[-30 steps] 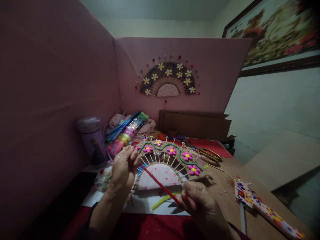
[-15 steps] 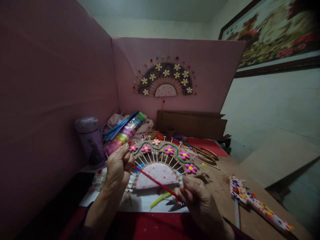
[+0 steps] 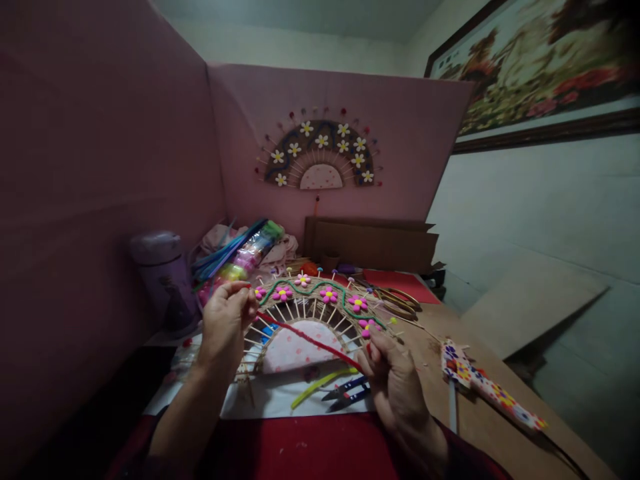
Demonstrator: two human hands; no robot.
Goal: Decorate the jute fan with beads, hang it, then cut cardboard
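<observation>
No readable text that I can see, no labels, brands, numbers or signs, the framed picture (image 3: 530,67) too blurred

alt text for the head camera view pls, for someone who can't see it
Two bare hands stretch a red pipe cleaner across a half-round craft fan with pink flowers: the left hand pinches one end, the right hand the other. Small snips and a yellow-green pipe cleaner lie just below; a similar fan hangs on the pink board behind.
</observation>
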